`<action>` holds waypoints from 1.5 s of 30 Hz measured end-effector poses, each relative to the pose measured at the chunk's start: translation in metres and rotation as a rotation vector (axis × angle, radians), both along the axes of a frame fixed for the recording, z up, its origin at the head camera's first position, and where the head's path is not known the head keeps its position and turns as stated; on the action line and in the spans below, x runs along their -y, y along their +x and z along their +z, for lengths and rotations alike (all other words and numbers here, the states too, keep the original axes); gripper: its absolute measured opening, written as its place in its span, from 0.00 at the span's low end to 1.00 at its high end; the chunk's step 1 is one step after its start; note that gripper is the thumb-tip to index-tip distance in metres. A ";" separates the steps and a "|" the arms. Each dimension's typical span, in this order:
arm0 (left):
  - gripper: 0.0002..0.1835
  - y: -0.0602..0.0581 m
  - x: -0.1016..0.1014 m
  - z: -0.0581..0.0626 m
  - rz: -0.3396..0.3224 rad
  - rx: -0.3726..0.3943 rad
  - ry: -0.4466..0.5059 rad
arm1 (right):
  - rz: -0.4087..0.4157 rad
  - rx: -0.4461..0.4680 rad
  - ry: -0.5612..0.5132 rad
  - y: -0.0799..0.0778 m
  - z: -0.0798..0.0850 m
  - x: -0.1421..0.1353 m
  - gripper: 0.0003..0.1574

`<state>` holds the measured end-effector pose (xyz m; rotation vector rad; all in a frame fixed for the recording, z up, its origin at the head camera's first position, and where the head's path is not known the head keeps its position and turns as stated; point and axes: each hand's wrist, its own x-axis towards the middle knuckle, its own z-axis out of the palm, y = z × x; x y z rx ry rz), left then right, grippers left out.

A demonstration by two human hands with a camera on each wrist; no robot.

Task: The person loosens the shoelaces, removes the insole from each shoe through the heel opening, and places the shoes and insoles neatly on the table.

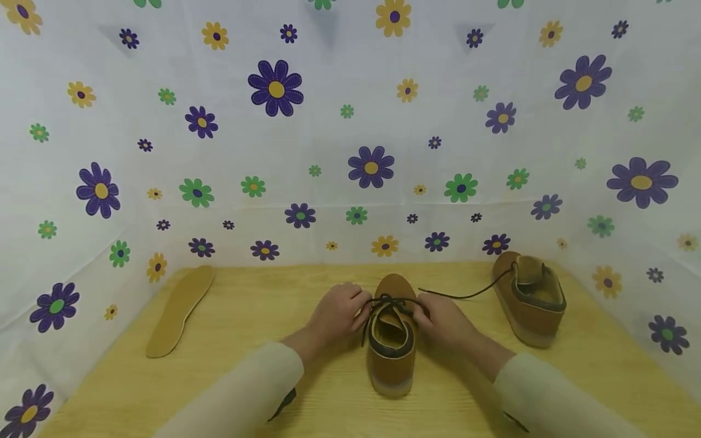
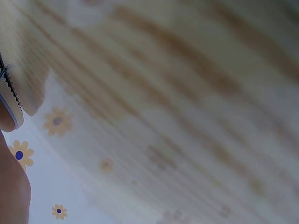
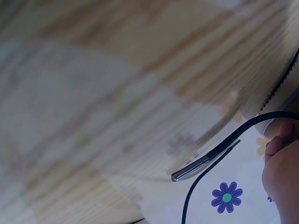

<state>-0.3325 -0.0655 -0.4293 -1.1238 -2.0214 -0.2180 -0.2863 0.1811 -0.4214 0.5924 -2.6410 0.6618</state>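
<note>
A brown shoe (image 1: 391,368) with a dark padded collar stands upright at the middle of the table, its heel towards me. Across its front, dark laces (image 1: 390,299) are looped in a bow. My left hand (image 1: 341,309) pinches the lace at the bow's left side, and my right hand (image 1: 446,319) pinches it at the right. A loose lace end hangs below the left fingers. In the right wrist view, a black lace (image 3: 257,118) with a metal tip runs out from the right hand. The left wrist view catches only the hand's edge and part of the shoe (image 2: 32,88).
A second brown shoe (image 1: 535,313) stands at the right, its dark lace (image 1: 465,297) trailing left towards my right hand. A tan insole (image 1: 179,313) lies at the left on the wood-grain table (image 1: 241,304). A flower-print cloth (image 1: 328,134) encloses the back and sides.
</note>
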 end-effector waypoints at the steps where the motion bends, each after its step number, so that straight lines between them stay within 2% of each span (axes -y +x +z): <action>1: 0.04 -0.001 0.000 0.000 -0.005 -0.002 -0.005 | 0.007 0.009 0.001 0.000 0.001 0.000 0.13; 5: 0.04 -0.003 0.001 0.003 -0.013 -0.004 0.005 | 0.022 0.010 -0.007 -0.003 0.004 0.001 0.14; 10: 0.05 -0.008 -0.002 0.008 -0.008 -0.009 0.007 | -0.001 -0.028 -0.011 -0.006 0.008 -0.001 0.14; 15: 0.03 -0.009 -0.004 0.010 -0.036 -0.033 0.007 | 0.007 -0.013 0.001 -0.005 0.011 -0.003 0.13; 22: 0.02 -0.007 -0.002 0.015 -0.037 -0.016 0.021 | 0.002 0.006 -0.001 -0.005 0.013 -0.001 0.11; 29: 0.04 -0.006 -0.003 0.014 -0.048 0.000 0.043 | -0.024 0.014 0.014 -0.004 0.011 -0.005 0.12; 38: 0.03 -0.006 -0.001 0.010 -0.032 -0.034 0.036 | -0.046 0.049 0.034 -0.003 0.008 -0.004 0.11; 45: 0.03 -0.003 -0.002 0.006 -0.013 0.008 0.052 | -0.063 0.044 0.044 0.000 0.007 -0.002 0.13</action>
